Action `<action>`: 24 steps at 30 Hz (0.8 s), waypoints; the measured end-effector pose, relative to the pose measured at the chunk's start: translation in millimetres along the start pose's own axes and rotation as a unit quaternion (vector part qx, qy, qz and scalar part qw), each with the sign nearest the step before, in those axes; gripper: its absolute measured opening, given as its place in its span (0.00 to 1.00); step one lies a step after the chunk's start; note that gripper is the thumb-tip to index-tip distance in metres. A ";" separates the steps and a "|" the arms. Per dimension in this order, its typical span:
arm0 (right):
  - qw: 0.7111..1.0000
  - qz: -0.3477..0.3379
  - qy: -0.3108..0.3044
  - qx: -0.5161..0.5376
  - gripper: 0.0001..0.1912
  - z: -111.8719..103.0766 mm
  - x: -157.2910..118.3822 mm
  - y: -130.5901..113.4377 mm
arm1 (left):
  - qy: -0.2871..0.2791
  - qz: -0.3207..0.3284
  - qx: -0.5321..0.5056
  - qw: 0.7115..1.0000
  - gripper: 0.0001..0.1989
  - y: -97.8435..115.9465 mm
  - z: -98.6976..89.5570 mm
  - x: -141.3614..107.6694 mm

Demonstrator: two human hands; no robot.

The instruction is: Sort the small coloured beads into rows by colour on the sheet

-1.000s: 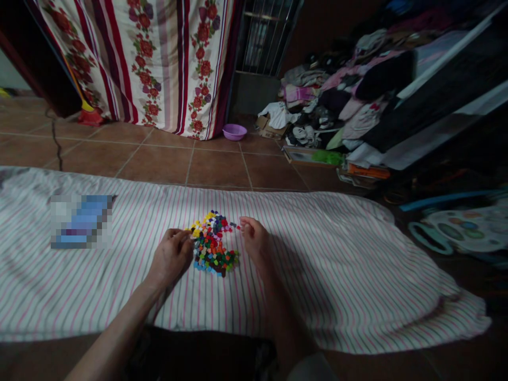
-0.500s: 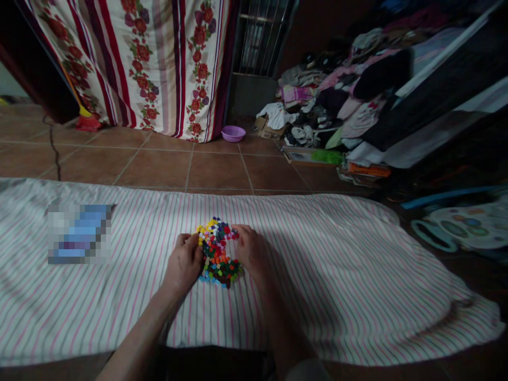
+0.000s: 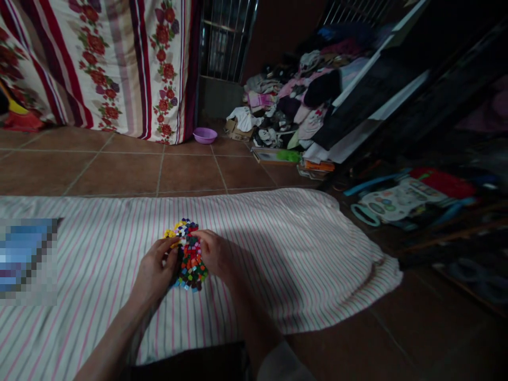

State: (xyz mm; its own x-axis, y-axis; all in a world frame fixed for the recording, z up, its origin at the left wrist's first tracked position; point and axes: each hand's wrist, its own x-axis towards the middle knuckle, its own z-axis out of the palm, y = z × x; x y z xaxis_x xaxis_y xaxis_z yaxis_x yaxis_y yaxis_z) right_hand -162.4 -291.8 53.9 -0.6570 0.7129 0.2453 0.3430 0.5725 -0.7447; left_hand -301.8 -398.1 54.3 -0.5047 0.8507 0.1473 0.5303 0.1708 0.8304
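Cupping a heap of small square multicoloured tiles from both sides, the left hand and right hand press against its edges, fingers curled inward, the two hands just apart; whether either pinches a tile cannot be told. The heap lies flat on a soft striped cloth sheet, well in from the far edge, where glossy terracotta floor tiles begin. Bare, gently rippled cloth stretches rightward to the sheet's rounded corner.
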 end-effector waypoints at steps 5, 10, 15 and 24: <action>0.999 -0.037 0.007 0.014 0.20 -3.8 -2.2 -1.0 | 0.003 0.012 0.036 0.999 0.19 -0.4 -4.9 -4.3; 0.999 0.029 0.030 0.002 0.12 -26.8 -5.8 7.0 | 0.034 0.107 0.126 0.986 0.22 -3.3 -9.2 -21.7; 0.949 0.271 -0.154 0.053 0.15 -53.6 -12.5 33.3 | -0.010 0.267 0.258 0.929 0.41 4.9 1.0 -52.3; 0.978 0.134 -0.161 0.005 0.08 -35.2 -9.2 30.9 | -0.031 0.241 0.308 0.920 0.47 5.4 35.7 -61.1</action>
State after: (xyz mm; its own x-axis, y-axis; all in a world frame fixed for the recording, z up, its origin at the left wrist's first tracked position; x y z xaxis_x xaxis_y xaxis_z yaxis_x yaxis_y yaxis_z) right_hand -122.1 -266.4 50.5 -0.7223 0.6716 -0.1652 0.5254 0.3775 -0.7626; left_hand -243.8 -431.4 30.6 -0.0806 0.9246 0.3722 0.9771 -0.0006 0.2129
